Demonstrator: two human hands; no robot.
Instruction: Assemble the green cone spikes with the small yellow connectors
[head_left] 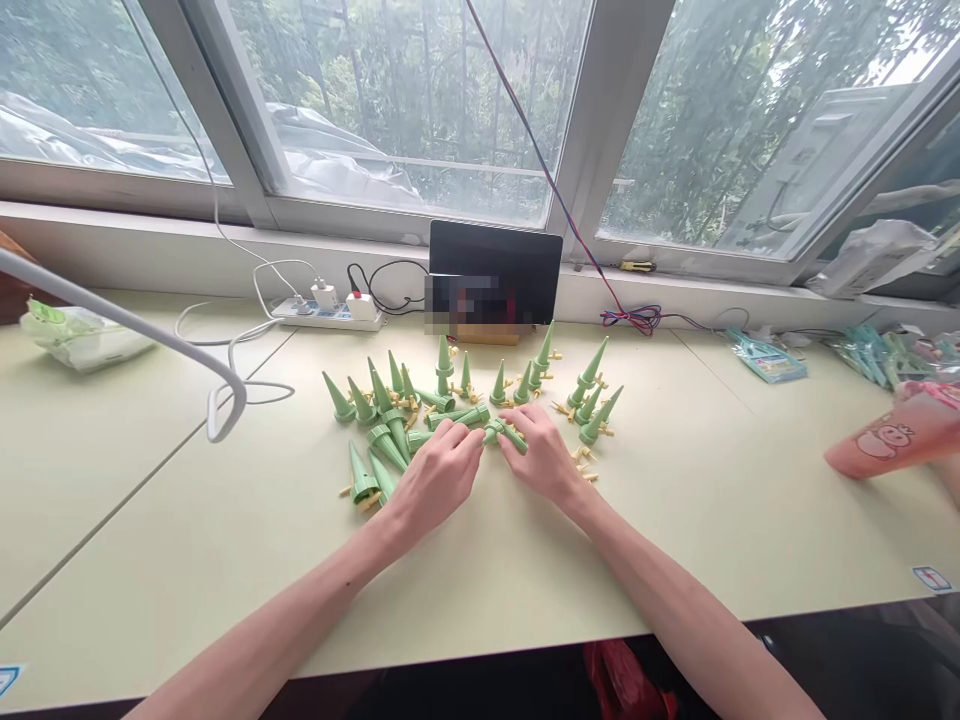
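Pinches a green cone (504,432) in the right hand (544,458), flat on the table (675,520) between both hands. Curls the left hand (437,478) against its other end; cannot tell whether gripping. Just beyond the fingertips, more cones (592,385) clustered, some upright, some toppled.

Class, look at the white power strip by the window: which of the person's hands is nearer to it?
Left. The left hand lies below-right of the power strip; the right hand lies farther right, beyond the left hand.
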